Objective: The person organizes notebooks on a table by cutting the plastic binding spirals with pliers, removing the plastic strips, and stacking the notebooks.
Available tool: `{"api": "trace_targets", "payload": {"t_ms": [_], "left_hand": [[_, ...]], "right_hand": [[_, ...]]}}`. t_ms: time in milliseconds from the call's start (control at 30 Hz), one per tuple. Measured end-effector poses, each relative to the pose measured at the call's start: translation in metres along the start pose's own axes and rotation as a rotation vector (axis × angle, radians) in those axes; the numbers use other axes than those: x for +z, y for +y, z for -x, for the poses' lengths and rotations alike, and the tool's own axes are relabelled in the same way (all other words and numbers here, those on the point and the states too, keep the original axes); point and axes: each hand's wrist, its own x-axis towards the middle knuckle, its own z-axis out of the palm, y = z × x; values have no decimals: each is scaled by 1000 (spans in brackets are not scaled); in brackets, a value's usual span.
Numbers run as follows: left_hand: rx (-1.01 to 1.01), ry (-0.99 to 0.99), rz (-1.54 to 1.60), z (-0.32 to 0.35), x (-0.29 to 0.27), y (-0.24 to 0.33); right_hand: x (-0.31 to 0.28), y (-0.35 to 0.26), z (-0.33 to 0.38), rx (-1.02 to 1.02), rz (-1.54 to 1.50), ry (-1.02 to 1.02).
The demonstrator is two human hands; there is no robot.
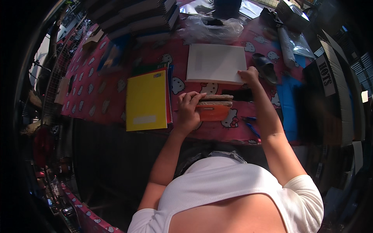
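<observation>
My left hand (pixel 189 110) is closed on the left end of an orange block with rough brown strips (pixel 214 112) along its top, near the table's front edge. What exactly this block is, I cannot tell. Farther back lies a thick white stack of paper (pixel 215 60). At its right edge my right hand (pixel 248 75) is closed with fingers curled, thumb side against the paper. A yellow spiral notebook (pixel 146 103) lies left of my left hand, on top of other notebooks with red, blue and green covers.
A pink patterned cloth (pixel 91 85) covers the table. Tall stacks of books (pixel 136 19) and a clear plastic bag (pixel 211 29) are at the back. A dark slipper-shaped thing (pixel 265 68), blue tool handles (pixel 252 128) and an open cardboard box (pixel 338 89) are on the right.
</observation>
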Motion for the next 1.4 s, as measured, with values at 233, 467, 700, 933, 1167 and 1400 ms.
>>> {"api": "trace_targets", "payload": {"t_ms": [233, 467, 700, 933, 1167, 1400], "left_hand": [[45, -9, -7, -4, -2, -3], [-191, -179, 74, -16, -29, 9], [-350, 253, 747, -76, -76, -2], [-119, 171, 715, -63, -109, 24], [-238, 135, 712, -12, -66, -9], [-514, 203, 819, -6, -29, -28]], "right_hand": [[-3, -5, -2, -16, 117, 121], [-17, -13, 27, -408, 322, 496], [-69, -29, 154, -551, -452, 278], [-44, 10, 167, -802, -337, -150], [-4, 41, 178, -724, -320, -217], [23, 35, 186, -722, -614, -114]]}}
